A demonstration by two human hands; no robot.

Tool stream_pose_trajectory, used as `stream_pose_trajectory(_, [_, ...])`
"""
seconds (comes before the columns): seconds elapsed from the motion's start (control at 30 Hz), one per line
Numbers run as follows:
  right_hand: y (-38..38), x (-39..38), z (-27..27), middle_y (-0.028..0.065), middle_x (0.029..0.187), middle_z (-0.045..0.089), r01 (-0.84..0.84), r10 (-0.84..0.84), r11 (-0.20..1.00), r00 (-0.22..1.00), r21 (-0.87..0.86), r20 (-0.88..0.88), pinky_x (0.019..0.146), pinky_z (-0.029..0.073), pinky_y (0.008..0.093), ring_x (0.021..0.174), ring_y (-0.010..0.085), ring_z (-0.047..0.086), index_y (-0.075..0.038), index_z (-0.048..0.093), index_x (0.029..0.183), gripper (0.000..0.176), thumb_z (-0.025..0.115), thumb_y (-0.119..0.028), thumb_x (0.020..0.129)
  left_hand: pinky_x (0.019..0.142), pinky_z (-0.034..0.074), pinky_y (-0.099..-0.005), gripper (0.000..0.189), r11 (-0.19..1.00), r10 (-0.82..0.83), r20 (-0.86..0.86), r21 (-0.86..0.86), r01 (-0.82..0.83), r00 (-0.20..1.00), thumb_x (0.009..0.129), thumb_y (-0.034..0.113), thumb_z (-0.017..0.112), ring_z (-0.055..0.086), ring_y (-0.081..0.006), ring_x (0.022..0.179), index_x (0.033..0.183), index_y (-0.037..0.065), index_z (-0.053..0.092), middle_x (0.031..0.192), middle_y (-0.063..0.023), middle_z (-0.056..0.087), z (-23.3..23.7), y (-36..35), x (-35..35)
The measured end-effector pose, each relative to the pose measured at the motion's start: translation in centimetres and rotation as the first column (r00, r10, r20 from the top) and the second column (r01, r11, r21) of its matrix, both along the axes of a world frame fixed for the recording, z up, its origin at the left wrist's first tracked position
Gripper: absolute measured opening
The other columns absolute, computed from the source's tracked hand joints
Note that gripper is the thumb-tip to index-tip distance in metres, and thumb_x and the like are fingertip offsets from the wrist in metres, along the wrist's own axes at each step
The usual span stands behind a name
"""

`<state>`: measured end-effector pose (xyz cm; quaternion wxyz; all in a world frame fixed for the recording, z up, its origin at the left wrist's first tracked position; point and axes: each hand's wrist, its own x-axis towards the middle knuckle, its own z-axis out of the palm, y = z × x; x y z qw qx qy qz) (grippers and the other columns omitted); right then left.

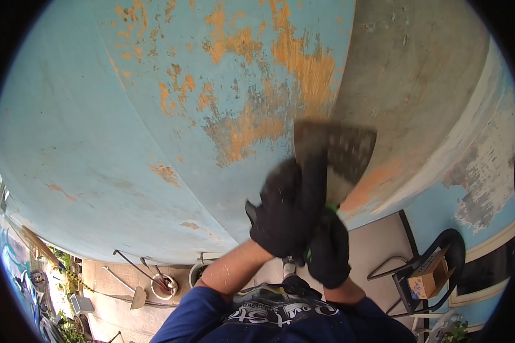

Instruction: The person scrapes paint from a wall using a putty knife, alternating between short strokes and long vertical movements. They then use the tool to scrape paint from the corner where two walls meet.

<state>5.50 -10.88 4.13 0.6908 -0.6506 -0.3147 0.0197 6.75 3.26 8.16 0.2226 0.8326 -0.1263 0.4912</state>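
Note:
A wide-bladed paint scraper (335,151) is held up in front of the wall, its dark, speckled blade overlapping the edge between blue and grey-brown surface. My right hand (329,251), in a black glove, is wrapped round the handle, where bits of green show. Higher up, my left hand (286,208), also black-gloved, lies against the scraper with its fingers along the lower blade. Just beyond the blade, the blue painted wall (149,126) has rough patches of bare orange and grey. White specks dot my left forearm.
A grey-brown wall section (406,74) adjoins the blue one at right. On the floor below stand a bucket (164,286) with tools and a long-handled scraper (138,297). A black chair (435,274) with a cardboard box (429,277) is at lower right, plants (68,280) at lower left.

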Motion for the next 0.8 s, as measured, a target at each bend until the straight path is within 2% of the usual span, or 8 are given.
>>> stream_pose_trajectory(0.1, [-1.2, -0.9, -4.4, 0.0105, 0.078, 0.058, 0.003, -0.011, 0.999, 0.975, -0.036, -0.221, 0.058, 0.046, 0.0346, 0.061, 0.0174, 0.055, 0.001, 0.056, 0.106, 0.018, 0.052, -0.014, 0.097, 0.06, 0.045, -0.0409, 0.049, 0.916, -0.212, -0.24, -0.386, 0.107, 0.947, 0.083, 0.002, 0.059, 0.059, -0.0328, 0.076, 0.131, 0.005, 0.053, 0.09, -0.0189, 0.057, -5.1, -1.4, -0.7])
stream_pose_trajectory(0.17, [-1.4, -0.2, -6.2, 0.0098, 0.079, 0.058, 0.578, -0.187, 0.81, 0.421, -0.103, 0.887, 0.058, 0.046, 0.034, 0.062, 0.0165, 0.055, 0.001, 0.056, 0.106, 0.017, 0.051, -0.012, 0.096, 0.06, 0.045, -0.0406, 0.046, 0.899, -0.229, -0.266, -0.427, 0.099, 0.936, 0.085, 0.003, 0.058, 0.059, -0.0319, 0.077, 0.131, 0.006, 0.054, 0.092, -0.0191, 0.058, -7.7, -1.3, -0.4])
stream_pose_trajectory(0.27, [-1.0, -1.3, -3.3, 0.0059, 0.071, 0.056, 0.03, -0.065, 0.959, 0.991, -0.281, -0.115, 0.053, 0.043, 0.0309, 0.057, 0.0129, 0.053, -0.001, 0.056, 0.099, 0.014, 0.049, -0.013, 0.097, 0.06, 0.045, -0.0402, 0.045, 0.783, -0.315, -0.36, -0.622, 0.026, 0.878, 0.087, 0.003, 0.057, 0.06, -0.0307, 0.079, 0.131, 0.005, 0.053, 0.096, -0.0196, 0.059, -7.4, -1.5, 0.0])
stream_pose_trajectory(0.37, [1.0, 0.4, -4.0, 0.0019, 0.063, 0.052, 0.021, -0.016, 1.0, 0.976, 0.023, -0.216, 0.047, 0.039, 0.0272, 0.05, 0.0094, 0.048, -0.004, 0.054, 0.091, 0.015, 0.048, -0.015, 0.099, 0.061, 0.046, -0.0363, 0.03, 0.908, -0.113, -0.265, -0.419, -0.009, 0.957, 0.092, 0.008, 0.055, 0.06, -0.0239, 0.075, 0.121, 0.001, 0.058, 0.091, -0.0167, 0.062, -5.9, -0.2, 1.4])
stream_pose_trajectory(0.47, [3.0, 3.7, -3.4, -0.0016, 0.057, 0.047, 0.339, -0.265, 0.935, 0.86, -0.101, 0.435, 0.042, 0.033, 0.025, 0.045, 0.0072, 0.043, -0.005, 0.053, 0.09, 0.015, 0.046, -0.015, 0.099, 0.066, 0.048, -0.0337, 0.034, 0.937, -0.09, 0.035, -0.336, 0.096, 0.995, 0.092, 0.003, 0.054, 0.061, -0.0259, 0.075, 0.125, -0.001, 0.057, 0.089, -0.0161, 0.063, -1.6, 0.3, 2.8])
stream_pose_trajectory(0.67, [-0.4, -0.7, -0.4, 0.0008, 0.065, 0.053, -0.02, 0.036, 0.993, 0.99, 0.12, -0.133, 0.047, 0.038, 0.0261, 0.051, 0.0073, 0.047, -0.002, 0.055, 0.098, 0.013, 0.049, -0.013, 0.099, 0.067, 0.047, -0.04, 0.052, 0.994, 0.091, -0.009, 0.066, -0.09, 0.996, 0.082, 0.009, 0.062, 0.058, -0.0334, 0.08, 0.132, 0.0, 0.05, 0.101, -0.0205, 0.059, -3.2, -1.0, 0.3])
stream_pose_trajectory(0.73, [-0.9, -0.3, -4.9, -0.0003, 0.064, 0.051, 0.119, -0.11, 0.992, 0.98, -0.049, 0.165, 0.047, 0.037, 0.0254, 0.05, 0.0063, 0.045, -0.003, 0.055, 0.096, 0.013, 0.048, -0.013, 0.099, 0.062, 0.046, -0.038, 0.035, 0.653, -0.381, -0.35, -0.757, -0.019, 0.856, 0.09, 0.009, 0.057, 0.059, -0.0313, 0.073, 0.124, 0.001, 0.055, 0.092, -0.0169, 0.061, -5.3, -2.0, -0.1])
stream_pose_trajectory(0.8, [-0.9, -0.2, -5.7, -0.0014, 0.063, 0.05, 0.301, -0.195, 0.938, 0.868, -0.17, 0.457, 0.047, 0.036, 0.0247, 0.05, 0.0053, 0.044, -0.003, 0.055, 0.095, 0.014, 0.047, -0.014, 0.099, 0.061, 0.045, -0.0384, 0.03, 0.842, -0.23, -0.313, -0.538, 0.028, 0.922, 0.093, 0.01, 0.055, 0.059, -0.0316, 0.071, 0.121, 0.0, 0.056, 0.089, -0.0165, 0.061, -6.6, -1.5, 0.0])
